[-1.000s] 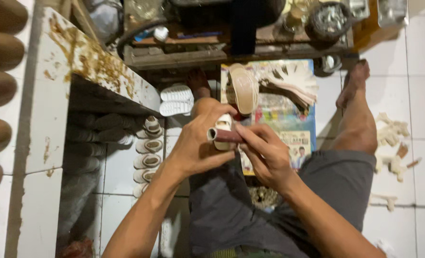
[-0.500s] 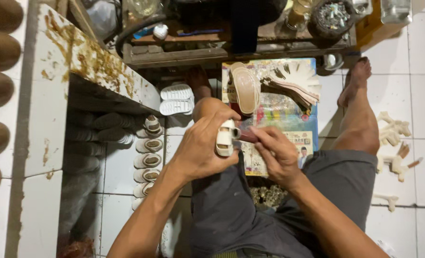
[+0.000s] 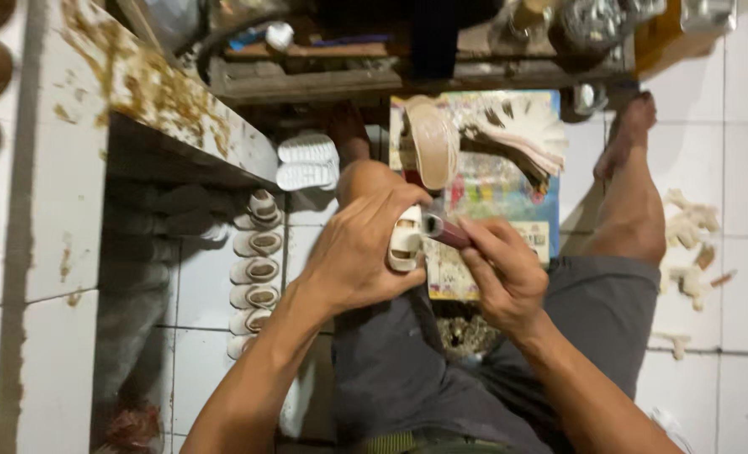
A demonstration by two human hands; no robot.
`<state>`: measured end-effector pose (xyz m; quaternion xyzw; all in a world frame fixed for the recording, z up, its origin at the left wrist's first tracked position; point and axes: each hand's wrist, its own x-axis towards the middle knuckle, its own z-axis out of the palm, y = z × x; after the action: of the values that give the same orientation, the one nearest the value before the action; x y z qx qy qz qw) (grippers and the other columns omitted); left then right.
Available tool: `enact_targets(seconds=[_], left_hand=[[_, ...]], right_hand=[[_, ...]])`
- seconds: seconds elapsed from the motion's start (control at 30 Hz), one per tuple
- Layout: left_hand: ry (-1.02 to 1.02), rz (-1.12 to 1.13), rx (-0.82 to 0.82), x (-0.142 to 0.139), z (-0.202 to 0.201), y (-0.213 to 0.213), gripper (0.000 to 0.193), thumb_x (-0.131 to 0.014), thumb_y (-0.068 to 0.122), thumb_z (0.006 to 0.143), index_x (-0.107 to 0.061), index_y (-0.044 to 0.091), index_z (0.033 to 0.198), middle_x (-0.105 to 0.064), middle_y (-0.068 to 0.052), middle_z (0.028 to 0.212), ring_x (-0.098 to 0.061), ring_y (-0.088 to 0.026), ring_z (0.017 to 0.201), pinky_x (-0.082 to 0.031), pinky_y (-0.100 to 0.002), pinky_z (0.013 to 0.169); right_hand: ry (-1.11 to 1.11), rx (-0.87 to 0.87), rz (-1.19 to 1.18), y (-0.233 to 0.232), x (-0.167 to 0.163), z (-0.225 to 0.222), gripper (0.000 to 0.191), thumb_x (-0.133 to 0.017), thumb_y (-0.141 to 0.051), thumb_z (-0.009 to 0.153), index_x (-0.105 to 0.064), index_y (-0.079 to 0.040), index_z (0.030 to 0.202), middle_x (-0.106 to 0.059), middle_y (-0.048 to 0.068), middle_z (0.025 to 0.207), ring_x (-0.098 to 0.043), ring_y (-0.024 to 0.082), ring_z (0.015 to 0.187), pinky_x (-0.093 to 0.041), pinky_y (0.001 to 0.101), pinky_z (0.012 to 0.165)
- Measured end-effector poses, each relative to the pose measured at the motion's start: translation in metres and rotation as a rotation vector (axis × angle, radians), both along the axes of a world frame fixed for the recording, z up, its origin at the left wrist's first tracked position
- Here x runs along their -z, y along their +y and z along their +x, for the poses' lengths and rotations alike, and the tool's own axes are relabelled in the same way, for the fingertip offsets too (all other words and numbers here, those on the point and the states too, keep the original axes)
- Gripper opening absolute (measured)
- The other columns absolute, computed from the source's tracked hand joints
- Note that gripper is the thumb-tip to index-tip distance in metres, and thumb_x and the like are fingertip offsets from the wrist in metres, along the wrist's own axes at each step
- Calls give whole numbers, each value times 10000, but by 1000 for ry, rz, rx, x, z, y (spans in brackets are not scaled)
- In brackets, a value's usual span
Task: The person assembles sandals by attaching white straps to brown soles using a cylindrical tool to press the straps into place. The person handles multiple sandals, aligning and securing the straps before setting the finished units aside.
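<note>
My left hand [image 3: 359,245] grips a small cream shoe heel piece [image 3: 407,240] above my lap. My right hand [image 3: 502,271] holds a short dark-red brush or tool handle [image 3: 446,231] whose tip meets the heel piece. Both hands are close together over my grey shorts [image 3: 424,370]. Just beyond them lies a tan insole [image 3: 432,141] on a colourful printed sheet [image 3: 508,181].
A row of cream heel pieces [image 3: 254,273] lies on the white tiled floor at left, beside a stained white bench [image 3: 130,92]. A fan of thin soles [image 3: 521,134] rests on the sheet. Pale offcuts [image 3: 689,244] lie at right beside my bare leg [image 3: 630,189].
The right hand has brought the dark-red tool from across the heel piece to its right side, tip now touching it. The left hand has turned the heel piece slightly.
</note>
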<state>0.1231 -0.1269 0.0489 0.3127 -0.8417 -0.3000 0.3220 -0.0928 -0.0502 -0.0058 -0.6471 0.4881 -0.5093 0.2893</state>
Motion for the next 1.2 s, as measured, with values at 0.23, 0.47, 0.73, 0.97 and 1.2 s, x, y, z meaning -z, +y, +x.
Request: enact_targets(seconds=[0.23,0.47,0.73,0.97,1.2], left_hand=[[-43,125,-58,0,0,-7,735,-872,231,679,-524,89,1310,-689,-153,1126,-694,-370,1034,-551,-441,838],[-48,99,-25,-2,-8,-5,716,-843,209,692,-521,89,1320,-695,-168,1172,-702,-376,1032,-561,-443,858],[3,-58,51,-19,-18,10,678,-874,247,719,-562,42,1285,-676,-169,1202,-678,-346,1134,-536,-468,1014],[182,-388,-104,-6,-74,42,544,-811,363,882,-584,64,1276,-646,-159,1207,-622,-365,1182,-480,-528,1077],[1292,1389,-398,27,-73,61,436,-653,377,910,-623,85,1233,-715,-61,1021,-716,-178,835,-599,-313,675]], right_hand=[[68,4,-89,6,6,8,407,-659,52,971,-624,-12,1371,-676,120,1096,-652,160,910,-525,254,743],[13,60,-58,8,13,11,384,-629,47,1003,-615,-8,1383,-670,124,1135,-647,177,956,-530,278,806],[-744,254,430,20,37,14,336,-581,-111,1071,-621,-56,1400,-678,124,1190,-673,217,1041,-583,311,903],[-1181,2,485,17,25,57,396,-553,-150,1056,-553,-75,1446,-668,97,1282,-681,168,1037,-595,296,867],[-359,206,81,-8,5,13,373,-541,-76,1081,-576,-51,1451,-668,54,1205,-623,97,918,-554,229,766]])
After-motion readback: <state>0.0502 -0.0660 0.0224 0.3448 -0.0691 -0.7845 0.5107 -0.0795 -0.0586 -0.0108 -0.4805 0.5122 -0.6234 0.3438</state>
